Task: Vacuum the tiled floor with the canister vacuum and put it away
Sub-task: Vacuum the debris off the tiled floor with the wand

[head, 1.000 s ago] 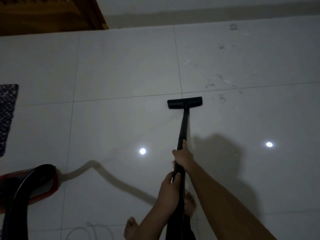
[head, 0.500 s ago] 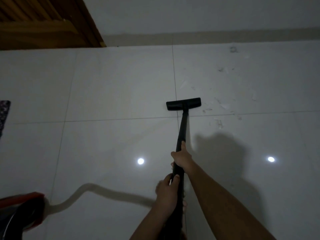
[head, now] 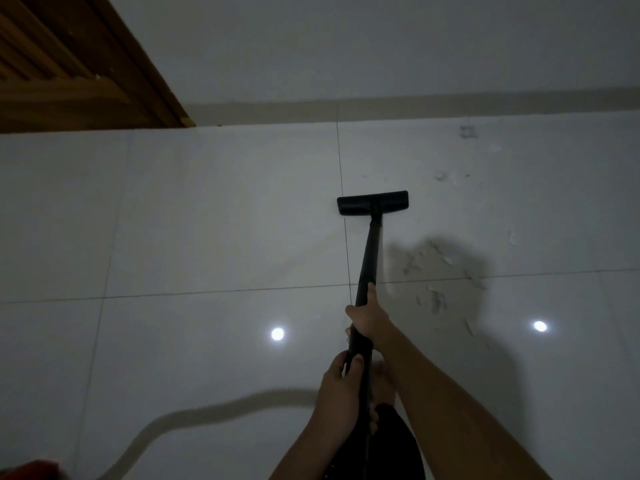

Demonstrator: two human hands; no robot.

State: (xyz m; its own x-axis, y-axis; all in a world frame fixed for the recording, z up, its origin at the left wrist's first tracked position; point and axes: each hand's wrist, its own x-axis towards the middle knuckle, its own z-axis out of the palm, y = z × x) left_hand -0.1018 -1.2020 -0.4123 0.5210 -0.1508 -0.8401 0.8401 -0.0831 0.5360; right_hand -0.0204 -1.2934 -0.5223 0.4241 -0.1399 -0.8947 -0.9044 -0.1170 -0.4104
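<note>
Currently both hands curl round the black wand: right hand farther along, left hand nearer. The wand's axis runs near-to-far, floor nozzle flat at the far end. Debris lies to the right.

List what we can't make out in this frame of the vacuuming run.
Head view only:
canister: just a blurred red sliver, cut off by the bottom-left corner.
wand, near end: hidden behind the left hand and right hand, then cut off by the bottom edge.
debris: too small and dim, partly in shadow, to identify.
tile under the floor head: covered by the head itself.
</note>
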